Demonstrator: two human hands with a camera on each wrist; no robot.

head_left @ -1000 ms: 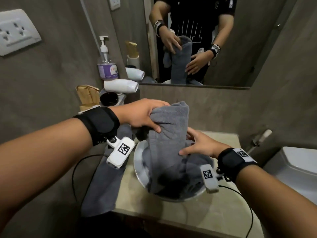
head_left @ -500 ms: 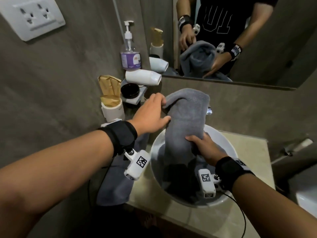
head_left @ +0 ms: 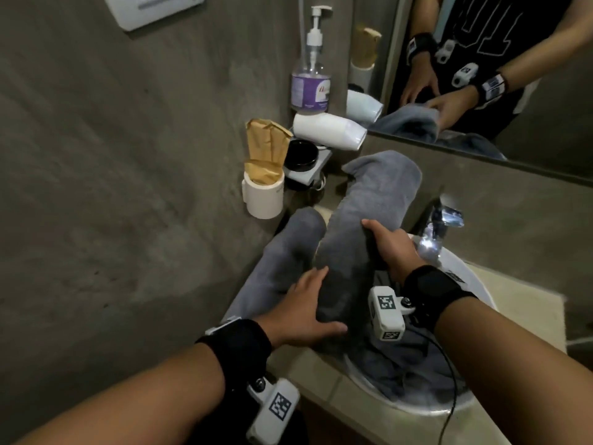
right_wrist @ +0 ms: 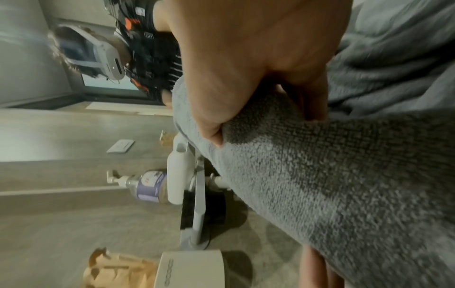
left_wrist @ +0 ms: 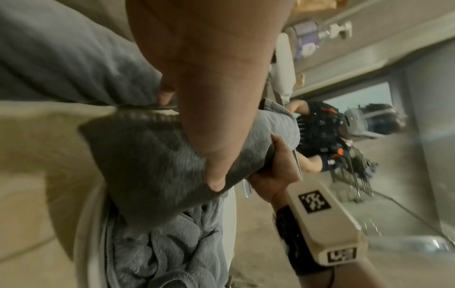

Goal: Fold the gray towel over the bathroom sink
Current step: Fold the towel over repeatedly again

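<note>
The gray towel (head_left: 369, 203) is a long folded strip running from the white sink (head_left: 478, 290) up and back toward the wall. More of it lies bunched in the basin (left_wrist: 91, 233). My left hand (head_left: 308, 306) holds the strip's near left edge, thumb on top of the cloth (left_wrist: 160, 155), fingers beneath. My right hand (head_left: 385, 242) grips the right edge farther up, thumb over the towel (right_wrist: 344, 185) and fingers curled under it. The left wrist view shows both hands (left_wrist: 191, 139) on the same strip.
A second gray towel (head_left: 282, 258) hangs over the counter's left edge. Behind it stand a cup with brown paper (head_left: 263, 194), a black dish (head_left: 300, 154), a white hair dryer (head_left: 327, 131) and a pump bottle (head_left: 309, 81). The faucet (head_left: 439, 226) sits just right of my right hand.
The towel strip has dropped from upright to slanting back and left over the sink. My left hand slid from its top down to the near end. My right hand moved up its right edge.
</note>
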